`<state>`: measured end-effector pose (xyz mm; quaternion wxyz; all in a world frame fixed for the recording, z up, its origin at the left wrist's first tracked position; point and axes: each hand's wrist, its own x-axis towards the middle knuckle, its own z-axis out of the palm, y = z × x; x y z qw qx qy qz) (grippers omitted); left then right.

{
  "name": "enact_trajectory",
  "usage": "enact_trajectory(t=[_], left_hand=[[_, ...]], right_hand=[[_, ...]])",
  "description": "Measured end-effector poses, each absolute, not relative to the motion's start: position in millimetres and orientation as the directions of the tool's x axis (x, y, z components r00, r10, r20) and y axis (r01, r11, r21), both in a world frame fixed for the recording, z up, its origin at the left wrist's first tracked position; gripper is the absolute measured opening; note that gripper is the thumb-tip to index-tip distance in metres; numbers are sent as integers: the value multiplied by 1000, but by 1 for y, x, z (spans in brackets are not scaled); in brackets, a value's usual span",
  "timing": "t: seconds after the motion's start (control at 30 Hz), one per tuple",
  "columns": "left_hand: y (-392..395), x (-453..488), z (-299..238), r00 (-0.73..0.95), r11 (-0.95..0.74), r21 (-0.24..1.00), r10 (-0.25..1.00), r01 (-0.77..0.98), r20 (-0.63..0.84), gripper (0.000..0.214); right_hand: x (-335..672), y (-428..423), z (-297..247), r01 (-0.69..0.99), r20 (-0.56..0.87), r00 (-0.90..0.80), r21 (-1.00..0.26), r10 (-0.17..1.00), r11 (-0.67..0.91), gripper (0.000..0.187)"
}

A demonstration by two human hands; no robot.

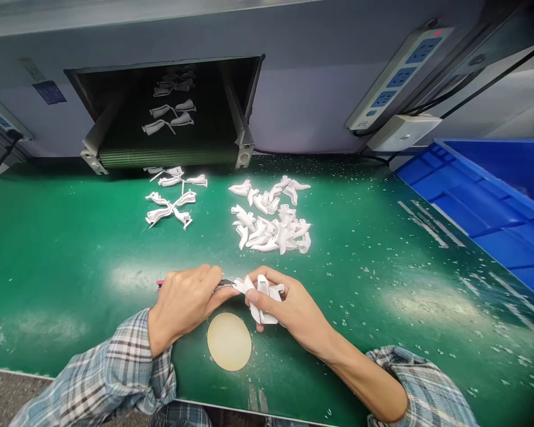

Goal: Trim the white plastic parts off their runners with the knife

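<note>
My left hand point(184, 302) is closed around a small tool with a pink handle end point(160, 283); its metal tip points right at a white plastic part point(262, 296). My right hand point(289, 305) is closed on that white part, holding it just above the green table point(71, 249). A pale round disc point(229, 341) lies on the table below both hands. Beyond the hands lies a heap of loose white parts point(271, 219). To its left lie white parts still joined on sprues point(171, 198).
A conveyor opening point(169, 112) at the back carries more white sprued parts. A blue bin point(493, 201) stands at the right. A power strip point(400, 77) and a white box point(403, 131) hang on the back wall. Small plastic scraps dot the table.
</note>
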<state>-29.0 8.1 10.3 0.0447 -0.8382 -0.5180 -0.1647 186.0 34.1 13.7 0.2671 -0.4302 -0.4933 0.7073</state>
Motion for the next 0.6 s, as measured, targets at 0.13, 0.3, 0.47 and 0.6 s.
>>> enact_trajectory(t=[0.13, 0.3, 0.47, 0.6], left_hand=[[8, -29, 11, 426, -483, 94, 835, 870, 348, 50], [8, -31, 9, 439, -514, 206, 840, 833, 319, 48], [7, -31, 6, 324, -433, 502, 900, 749, 292, 35], [8, -28, 6, 339, -429, 618, 903, 658, 265, 30]], right_hand=[[187, 33, 11, 55, -338, -482, -933, 808, -356, 40], [187, 32, 9, 30, -332, -481, -931, 812, -363, 40], [184, 32, 3, -188, -308, -519, -869, 798, -458, 35], [183, 34, -1, -346, -309, -541, -765, 782, -543, 31]])
